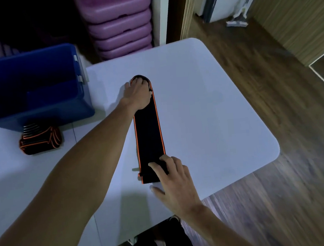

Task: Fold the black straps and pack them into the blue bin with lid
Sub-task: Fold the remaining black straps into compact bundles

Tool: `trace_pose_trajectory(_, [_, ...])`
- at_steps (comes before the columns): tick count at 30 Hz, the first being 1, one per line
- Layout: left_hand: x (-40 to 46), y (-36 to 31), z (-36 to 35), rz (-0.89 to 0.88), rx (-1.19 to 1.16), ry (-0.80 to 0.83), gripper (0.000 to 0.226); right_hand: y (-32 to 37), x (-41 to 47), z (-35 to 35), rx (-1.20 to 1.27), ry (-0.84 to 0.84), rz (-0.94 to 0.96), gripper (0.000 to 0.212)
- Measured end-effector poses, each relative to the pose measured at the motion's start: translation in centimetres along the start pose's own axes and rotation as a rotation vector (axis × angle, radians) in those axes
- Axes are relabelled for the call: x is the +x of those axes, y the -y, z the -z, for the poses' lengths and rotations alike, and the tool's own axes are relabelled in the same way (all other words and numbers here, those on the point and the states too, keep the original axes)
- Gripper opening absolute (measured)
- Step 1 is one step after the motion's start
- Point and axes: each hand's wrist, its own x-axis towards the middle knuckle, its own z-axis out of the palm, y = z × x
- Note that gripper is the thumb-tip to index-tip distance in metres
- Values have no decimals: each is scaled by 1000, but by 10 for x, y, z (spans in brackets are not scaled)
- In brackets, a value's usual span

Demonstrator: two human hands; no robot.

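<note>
A long black strap with orange edges [148, 131] lies stretched out flat on the white table [214, 109], running away from me. My left hand [138, 94] sits on its far end with fingers curled over the looped end. My right hand [173, 180] presses its straight fingers on the near end, thumb on the table. A folded bundle of black and orange straps [39, 139] lies at the left, just in front of the open blue bin [32, 88]. The bin's inside is dark; I see no lid.
Stacked purple plastic cases [118, 23] stand behind the table's far edge. Wooden floor [279, 201] lies to the right and near side. The table's rounded right corner [273, 149] is close to my right hand. A white object [238, 19] leans by the doorway.
</note>
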Motion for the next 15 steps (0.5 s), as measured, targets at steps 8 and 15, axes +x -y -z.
trace_pose_trajectory(8, [5,-1,-4,27,-36,-34,42,2,-19,-9,61,-61,-34,52])
trace_pose_trajectory(15, [-61,-9,7,-10,-351,-331,28,-1,-12,-1,65,-113,7,37])
